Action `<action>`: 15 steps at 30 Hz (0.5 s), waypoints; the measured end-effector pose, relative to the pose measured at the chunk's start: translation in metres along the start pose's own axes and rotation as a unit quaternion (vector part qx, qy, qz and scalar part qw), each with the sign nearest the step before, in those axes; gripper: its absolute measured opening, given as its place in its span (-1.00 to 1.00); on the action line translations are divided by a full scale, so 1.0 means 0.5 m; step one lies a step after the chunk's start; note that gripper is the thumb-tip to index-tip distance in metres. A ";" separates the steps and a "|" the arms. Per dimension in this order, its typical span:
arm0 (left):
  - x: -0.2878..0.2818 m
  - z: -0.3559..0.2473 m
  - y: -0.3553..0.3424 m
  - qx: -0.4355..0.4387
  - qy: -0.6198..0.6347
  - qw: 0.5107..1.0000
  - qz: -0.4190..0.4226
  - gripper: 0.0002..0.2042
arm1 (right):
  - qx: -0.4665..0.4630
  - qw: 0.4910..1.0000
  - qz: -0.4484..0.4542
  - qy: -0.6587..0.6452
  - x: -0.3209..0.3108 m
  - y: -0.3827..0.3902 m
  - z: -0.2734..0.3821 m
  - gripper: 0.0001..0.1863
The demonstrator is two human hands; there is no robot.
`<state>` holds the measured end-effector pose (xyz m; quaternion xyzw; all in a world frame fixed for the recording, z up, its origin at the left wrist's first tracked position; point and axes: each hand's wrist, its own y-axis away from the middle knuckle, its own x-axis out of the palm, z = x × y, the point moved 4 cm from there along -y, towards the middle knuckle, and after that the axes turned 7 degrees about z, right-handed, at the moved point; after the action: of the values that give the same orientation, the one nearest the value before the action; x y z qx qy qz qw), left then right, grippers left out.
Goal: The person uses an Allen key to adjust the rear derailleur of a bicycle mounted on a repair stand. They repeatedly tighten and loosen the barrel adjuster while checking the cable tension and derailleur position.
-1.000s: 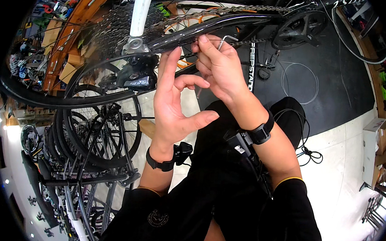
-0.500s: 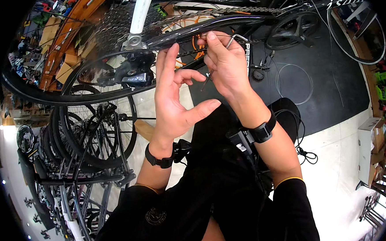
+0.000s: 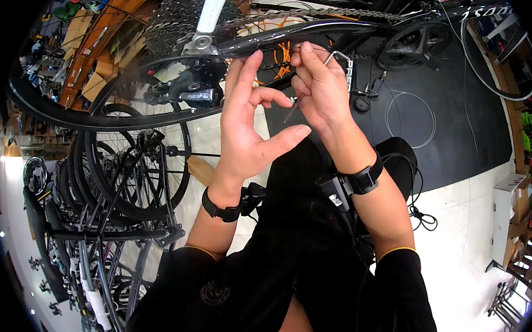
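Observation:
My right hand (image 3: 320, 93) is closed around an L-shaped hex key (image 3: 342, 55), whose bent end sticks out above the fingers and whose thin tip shows below them. Its thumb and index finger pinch together just under the glossy black chainstay (image 3: 286, 35) of a bicycle; anything between them is too small to make out. Opposite it, my left hand (image 3: 242, 131) is open, thumb apart, fingertips up against or just beneath the chainstay; contact cannot be told. Left of these fingers hangs the rear derailleur (image 3: 198, 96), below the cassette (image 3: 180, 27) and a white frame tube (image 3: 215, 7).
The rear tyre (image 3: 68, 117) curves across the left. A crankset (image 3: 414, 46) sits at upper right above a black mat (image 3: 456, 141), where a coiled cable (image 3: 410, 120) lies. Parked bicycles (image 3: 104, 217) crowd the lower left. A white box (image 3: 507, 211) stands at right.
The bicycle and both hands appear slightly farther right in the picture as the view shifts. The grip on the hex key and the left hand's spread look the same.

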<state>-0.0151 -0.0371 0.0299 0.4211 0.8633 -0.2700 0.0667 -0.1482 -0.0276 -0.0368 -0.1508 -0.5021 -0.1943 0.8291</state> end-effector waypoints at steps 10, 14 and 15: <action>0.006 0.009 0.000 0.005 0.046 0.999 0.010 -0.02 | 0.010 0.999 0.040 0.011 0.044 0.003 -0.031 -0.81; -0.003 0.006 0.008 0.006 0.034 0.999 -0.004 -0.06 | -0.002 1.000 0.019 -0.015 0.028 0.005 -0.018 -0.80; -0.002 0.003 0.007 0.009 0.028 1.000 -0.007 -0.06 | -0.008 1.000 0.027 -0.002 0.019 0.000 -0.003 -0.81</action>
<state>-0.0120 -0.0371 0.0278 0.4232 0.8652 -0.2666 0.0372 -0.1431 -0.0297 -0.0292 -0.1711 -0.4981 -0.1757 0.8317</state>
